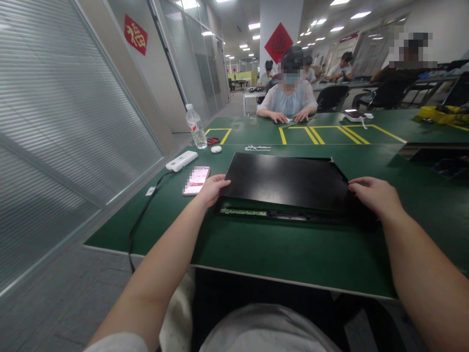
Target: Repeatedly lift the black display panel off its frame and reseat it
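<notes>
While the hands are set well apart, one at each short end, they have the black panel (286,181) between them, over its black frame (306,218) on the green table (256,259). Left hand (214,189): thumb and fingers clamped on the panel's left edge. Right hand (375,193): fingertips pinched at the right edge; can't tell if the frame rim is caught too. Panel sits askew to the frame: near side of the frame is exposed, with a green circuit board (244,212) along its left part, and the far right corner of the frame pokes out past the panel. Phone (198,179) lies just beside the left hand, screen lit. Beyond it, a white power strip (182,160), black cable (146,213) running over the table edge. Further back: water bottle (196,129) upright, red-handled scissors (213,141) beside it, small white case (216,149) near both. Thin pale strips (257,147) lie behind the panel. Across the table, past yellow tape (324,128), a masked person (289,95) has both hands on the tabletop.
</notes>
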Action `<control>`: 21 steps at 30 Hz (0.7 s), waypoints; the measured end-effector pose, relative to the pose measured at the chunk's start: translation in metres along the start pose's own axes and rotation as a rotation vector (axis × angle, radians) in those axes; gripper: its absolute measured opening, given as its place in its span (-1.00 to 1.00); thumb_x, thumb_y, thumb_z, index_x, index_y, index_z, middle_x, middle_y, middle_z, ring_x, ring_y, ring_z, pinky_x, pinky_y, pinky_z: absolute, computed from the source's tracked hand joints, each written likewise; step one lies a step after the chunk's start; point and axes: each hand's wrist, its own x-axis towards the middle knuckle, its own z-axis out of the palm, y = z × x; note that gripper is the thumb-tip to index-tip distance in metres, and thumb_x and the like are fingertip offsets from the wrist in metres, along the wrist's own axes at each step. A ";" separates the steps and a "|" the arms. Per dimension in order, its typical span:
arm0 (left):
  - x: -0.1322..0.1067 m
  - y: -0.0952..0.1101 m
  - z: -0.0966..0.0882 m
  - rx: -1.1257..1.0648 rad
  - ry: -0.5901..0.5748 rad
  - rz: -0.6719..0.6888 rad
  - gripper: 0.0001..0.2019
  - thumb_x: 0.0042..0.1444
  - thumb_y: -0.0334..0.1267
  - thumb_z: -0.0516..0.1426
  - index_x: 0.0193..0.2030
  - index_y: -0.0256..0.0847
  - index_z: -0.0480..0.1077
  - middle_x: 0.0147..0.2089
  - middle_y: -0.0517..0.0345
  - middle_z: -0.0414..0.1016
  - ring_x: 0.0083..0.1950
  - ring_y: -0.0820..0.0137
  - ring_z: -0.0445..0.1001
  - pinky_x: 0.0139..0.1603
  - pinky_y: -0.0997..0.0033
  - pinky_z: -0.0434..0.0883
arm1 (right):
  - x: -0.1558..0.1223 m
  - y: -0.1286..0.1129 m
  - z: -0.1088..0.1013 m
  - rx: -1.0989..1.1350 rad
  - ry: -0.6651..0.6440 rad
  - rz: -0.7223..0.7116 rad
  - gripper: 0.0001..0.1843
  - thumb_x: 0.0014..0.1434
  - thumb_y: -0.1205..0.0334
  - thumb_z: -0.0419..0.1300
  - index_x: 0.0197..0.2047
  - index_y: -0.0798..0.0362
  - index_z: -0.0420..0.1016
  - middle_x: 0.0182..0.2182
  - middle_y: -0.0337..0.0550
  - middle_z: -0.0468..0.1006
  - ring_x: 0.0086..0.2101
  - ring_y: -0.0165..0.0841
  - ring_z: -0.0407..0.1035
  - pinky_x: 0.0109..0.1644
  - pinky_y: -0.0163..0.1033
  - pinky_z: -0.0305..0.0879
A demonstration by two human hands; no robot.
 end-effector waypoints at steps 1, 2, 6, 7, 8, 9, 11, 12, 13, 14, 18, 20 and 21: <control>0.000 0.000 0.000 -0.002 0.000 0.000 -0.75 -0.14 -0.54 0.33 -0.25 -0.35 0.56 -0.34 0.00 0.66 -0.37 0.35 0.60 -0.27 0.39 0.52 | 0.000 0.000 0.000 0.001 0.001 -0.003 -0.68 0.04 0.05 0.18 -0.20 -0.09 0.69 -0.28 -0.07 0.63 -0.33 -0.20 0.41 -0.22 -0.13 0.32; 0.000 -0.001 0.000 -0.005 -0.002 0.000 -0.75 -0.14 -0.54 0.33 -0.25 -0.35 0.56 -0.34 0.00 0.66 -0.37 0.34 0.60 -0.27 0.39 0.52 | 0.000 0.001 0.001 0.002 0.008 -0.009 -0.68 0.04 0.05 0.18 -0.21 -0.08 0.69 -0.28 -0.07 0.63 -0.33 -0.20 0.42 -0.21 -0.13 0.32; 0.000 -0.002 0.000 -0.012 -0.008 -0.012 -0.73 -0.16 -0.53 0.36 -0.24 -0.32 0.56 -0.32 0.00 0.67 -0.32 0.31 0.63 -0.25 0.38 0.55 | 0.001 0.003 0.002 0.015 0.040 -0.021 -0.72 0.03 0.05 0.20 -0.27 -0.08 0.69 -0.31 -0.07 0.63 -0.33 -0.18 0.44 -0.22 -0.13 0.33; 0.000 -0.002 0.000 -0.012 -0.005 -0.013 -0.73 -0.16 -0.53 0.36 -0.25 -0.31 0.56 -0.32 0.01 0.67 -0.31 0.30 0.64 -0.25 0.38 0.55 | 0.002 0.003 0.003 0.022 0.048 -0.022 -0.73 0.03 0.06 0.20 -0.28 -0.09 0.69 -0.32 -0.07 0.63 -0.33 -0.18 0.44 -0.23 -0.13 0.33; 0.000 -0.002 0.000 -0.010 -0.004 -0.015 -0.73 -0.16 -0.53 0.36 -0.25 -0.31 0.56 -0.32 0.01 0.67 -0.30 0.30 0.64 -0.25 0.39 0.55 | 0.002 0.003 0.003 0.028 0.055 -0.022 -0.74 0.01 0.06 0.20 -0.30 -0.09 0.68 -0.33 -0.08 0.63 -0.34 -0.19 0.44 -0.24 -0.13 0.33; 0.000 -0.002 0.000 -0.010 -0.006 -0.016 -0.73 -0.16 -0.53 0.36 -0.25 -0.31 0.57 -0.31 0.01 0.68 -0.30 0.30 0.64 -0.25 0.39 0.56 | 0.002 0.004 0.003 0.031 0.062 -0.025 -0.75 0.01 0.06 0.20 -0.32 -0.10 0.68 -0.34 -0.08 0.63 -0.35 -0.19 0.43 -0.25 -0.14 0.33; 0.000 -0.001 0.000 -0.016 -0.011 -0.014 -0.73 -0.15 -0.53 0.35 -0.24 -0.31 0.57 -0.31 0.00 0.68 -0.28 0.29 0.65 -0.24 0.39 0.56 | 0.002 0.004 0.004 0.028 0.065 -0.032 -0.76 0.00 0.05 0.20 -0.33 -0.12 0.68 -0.36 -0.09 0.63 -0.36 -0.18 0.43 -0.27 -0.14 0.33; 0.000 -0.001 0.000 -0.019 -0.014 -0.012 -0.72 -0.15 -0.53 0.35 -0.23 -0.31 0.57 -0.30 -0.01 0.69 -0.27 0.28 0.66 -0.24 0.39 0.56 | 0.002 0.004 0.004 0.023 0.064 -0.035 -0.76 0.00 0.05 0.19 -0.34 -0.12 0.67 -0.36 -0.10 0.63 -0.36 -0.18 0.43 -0.27 -0.13 0.33; -0.001 -0.001 0.000 -0.021 -0.015 -0.011 -0.72 -0.15 -0.53 0.35 -0.22 -0.31 0.58 -0.29 -0.01 0.69 -0.26 0.27 0.66 -0.24 0.39 0.56 | 0.002 0.004 0.004 0.018 0.061 -0.036 -0.76 0.00 0.04 0.19 -0.34 -0.13 0.67 -0.35 -0.09 0.63 -0.36 -0.17 0.43 -0.27 -0.13 0.33; -0.001 -0.001 0.001 -0.024 -0.015 -0.009 -0.72 -0.15 -0.53 0.35 -0.22 -0.31 0.58 -0.29 -0.01 0.69 -0.24 0.26 0.67 -0.25 0.39 0.57 | 0.002 0.004 0.003 0.014 0.055 -0.036 -0.75 0.01 0.04 0.19 -0.33 -0.13 0.67 -0.34 -0.09 0.63 -0.35 -0.17 0.43 -0.27 -0.12 0.33; -0.002 0.000 0.002 -0.029 -0.011 -0.014 -0.70 -0.14 -0.54 0.33 -0.19 -0.32 0.57 -0.28 -0.01 0.70 -0.24 0.26 0.67 -0.25 0.40 0.57 | 0.002 0.003 0.002 0.018 0.031 -0.018 -0.75 0.00 0.04 0.18 -0.33 -0.13 0.67 -0.33 -0.07 0.62 -0.33 -0.15 0.43 -0.26 -0.11 0.32; -0.001 0.000 0.002 -0.033 0.003 -0.014 -0.66 -0.15 -0.57 0.32 -0.16 -0.31 0.57 -0.29 0.01 0.70 -0.24 0.26 0.67 -0.23 0.38 0.57 | 0.001 0.002 0.001 0.021 0.020 -0.013 -0.75 -0.01 0.04 0.17 -0.34 -0.14 0.66 -0.34 -0.08 0.62 -0.33 -0.14 0.43 -0.26 -0.10 0.32; -0.001 0.000 0.002 -0.034 0.010 -0.014 -0.63 -0.15 -0.59 0.32 -0.14 -0.31 0.56 -0.29 0.02 0.70 -0.24 0.26 0.67 -0.21 0.37 0.57 | 0.001 0.001 0.000 0.020 0.016 -0.011 -0.75 -0.02 0.03 0.17 -0.34 -0.15 0.66 -0.34 -0.08 0.62 -0.33 -0.14 0.42 -0.26 -0.10 0.32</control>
